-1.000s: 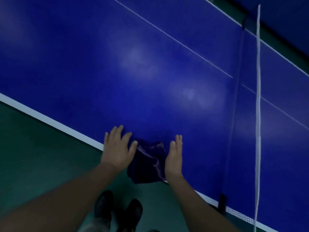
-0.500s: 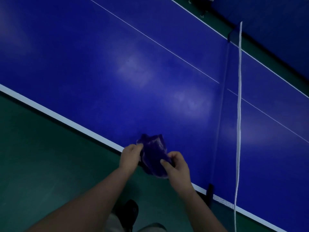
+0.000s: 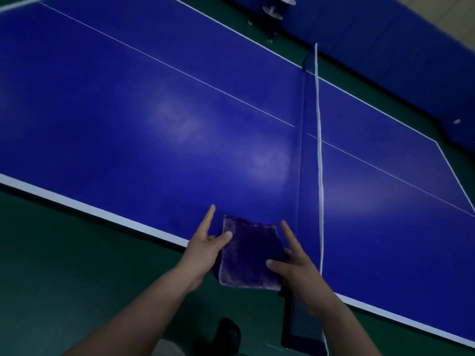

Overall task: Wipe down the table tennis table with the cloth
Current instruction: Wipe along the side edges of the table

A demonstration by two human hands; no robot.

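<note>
At the near edge of the blue playing surface [image 3: 154, 111], just left of the net [image 3: 319, 150], a folded purple cloth [image 3: 250, 253] is being held between both hands. Its far part is lying over the blue top, while its near hem is reaching out past the white border line [image 3: 90, 209], above the green floor [image 3: 64, 265]. Whether it is being pressed flat or lifted slightly cannot be told. The cloth's left edge is being pinched by the left hand [image 3: 203, 249]: the thumb is being laid across the top of the fabric, the forefinger is being stretched straight ahead beside it, and the remaining fingers are being tucked in at the edge. The right edge is being gripped likewise by the right hand [image 3: 298, 271], with the thumb on top near the lower corner, the forefinger pointed forward and the other fingers curled against the cloth's side. Both forearms are being extended in from the bottom of the view. A dark shoe [image 3: 227, 332] is being shown on the floor below the hands, and a blue barrier [image 3: 385, 52] is being seen beyond the far edge.
</note>
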